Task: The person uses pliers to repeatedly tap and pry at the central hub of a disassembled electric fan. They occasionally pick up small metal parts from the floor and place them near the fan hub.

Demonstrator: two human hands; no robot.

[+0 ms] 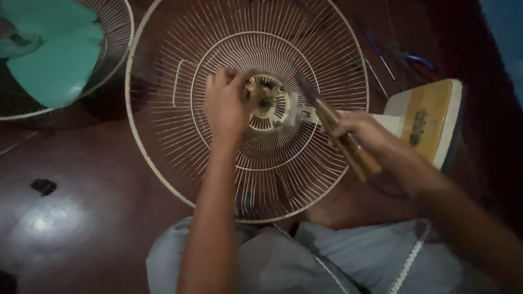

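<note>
L hand (226, 103): fingers closed on hub (267, 103) of grille (163, 136); nearer
R hand (362, 130): grips tool (338, 130); axis slants up-left toward hub

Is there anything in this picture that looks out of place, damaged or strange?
Yes. The fan is taken apart: the white wire guard has no blades, leaving the motor hub bare under the left hand. The green blades lie in another guard at upper left. The right hand holds a wooden-handled tool.

head cam | steeply down, close over fan guard (248, 109) on floor | edges dim, perhaps slightly tilted
</note>
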